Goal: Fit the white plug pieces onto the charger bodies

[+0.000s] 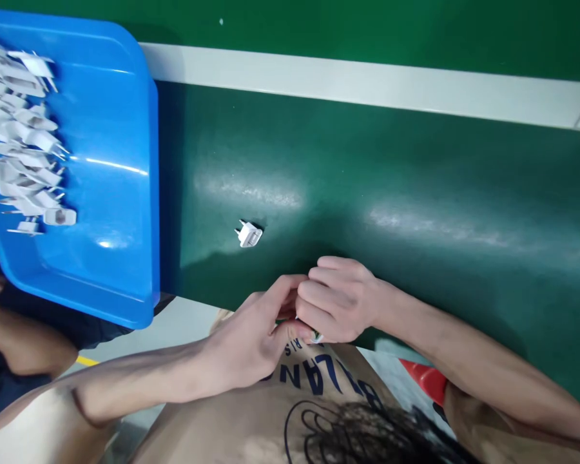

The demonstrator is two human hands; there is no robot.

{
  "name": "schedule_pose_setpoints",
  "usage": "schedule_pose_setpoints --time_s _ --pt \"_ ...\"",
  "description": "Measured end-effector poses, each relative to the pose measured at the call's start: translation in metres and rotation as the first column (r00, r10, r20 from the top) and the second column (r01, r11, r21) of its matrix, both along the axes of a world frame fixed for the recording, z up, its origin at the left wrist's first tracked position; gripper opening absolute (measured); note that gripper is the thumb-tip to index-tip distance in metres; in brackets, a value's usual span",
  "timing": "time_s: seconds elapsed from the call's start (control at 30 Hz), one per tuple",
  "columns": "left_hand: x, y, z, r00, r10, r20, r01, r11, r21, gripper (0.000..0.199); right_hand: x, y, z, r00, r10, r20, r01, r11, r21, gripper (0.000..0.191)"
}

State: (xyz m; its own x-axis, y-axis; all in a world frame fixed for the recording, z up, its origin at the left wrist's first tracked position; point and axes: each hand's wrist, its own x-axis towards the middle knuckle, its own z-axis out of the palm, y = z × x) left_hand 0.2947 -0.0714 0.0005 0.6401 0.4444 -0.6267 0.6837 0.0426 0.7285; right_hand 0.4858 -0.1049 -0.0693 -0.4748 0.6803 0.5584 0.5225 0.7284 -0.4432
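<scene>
My left hand (256, 338) and my right hand (338, 298) meet at the table's near edge, in front of my shirt. Both are closed, fingers pressed together around a small white piece with a bit of green (316, 336). Most of that piece is hidden by the fingers, so its kind does not show. Beyond my hands, a white two-pin plug housing (249, 234) lies on the green table (348, 174), its pins pointing left and its hollow side facing right. Neither hand touches it.
A blue tray (147, 193) at the left holds several white plug housings (24, 135) heaped along its far-left side. A pale strip (367, 80) crosses the table behind. Another person's arm (24, 338) shows at lower left, below the tray. Something red (424, 381) is at lower right.
</scene>
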Motion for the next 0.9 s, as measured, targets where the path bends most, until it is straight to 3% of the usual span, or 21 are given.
schedule_pose_setpoints --time_s 0.13,0.27,0.43,0.6,0.67,0.7,0.73,0.8,0.87,0.9 --pt "-0.001 0.000 -0.003 0.996 0.090 -0.004 -0.090 0.980 -0.177 0.029 -0.001 -0.001 -0.002 1.000 -0.008 0.029 0.008 1.000 0.003 0.037" --pt "0.000 0.005 -0.004 0.993 0.112 0.026 -0.104 0.972 -0.209 0.032 -0.001 0.001 0.000 0.997 0.002 0.080 -0.003 1.000 0.004 0.038" --pt "0.001 0.009 -0.009 0.986 0.142 0.084 -0.115 0.957 -0.266 0.032 -0.003 0.003 -0.003 0.999 -0.026 0.028 0.026 1.000 -0.006 0.039" --pt "-0.005 0.010 -0.007 0.968 0.174 0.180 -0.106 0.936 -0.336 0.038 0.001 0.005 0.002 1.000 0.024 -0.002 -0.024 0.999 -0.025 0.041" --pt "-0.012 0.017 -0.003 0.966 0.123 0.229 -0.080 0.979 -0.190 0.050 0.007 0.009 0.006 0.999 0.031 0.037 -0.029 0.998 -0.047 0.046" --pt "-0.016 0.022 -0.001 0.967 0.096 0.236 -0.091 0.995 -0.030 0.054 0.010 0.012 0.006 0.998 0.013 0.062 -0.009 0.998 -0.061 0.047" --pt "-0.021 0.028 -0.001 0.973 0.076 0.219 -0.116 0.978 0.176 0.056 0.013 0.016 0.006 0.996 -0.015 0.089 0.022 0.997 -0.077 0.044" --pt "-0.030 0.040 -0.005 0.988 0.075 0.135 -0.139 0.816 0.561 0.054 0.019 0.023 0.004 0.986 -0.095 0.139 0.112 0.986 -0.120 0.036" --pt "-0.036 0.048 -0.016 0.996 0.069 0.065 -0.094 0.664 0.742 0.043 0.023 0.028 0.000 0.970 -0.155 0.188 0.187 0.968 -0.169 0.032" --pt "-0.038 0.050 -0.022 0.997 0.052 0.054 -0.075 0.637 0.767 0.035 0.026 0.030 -0.001 0.964 -0.157 0.215 0.199 0.961 -0.190 0.033"
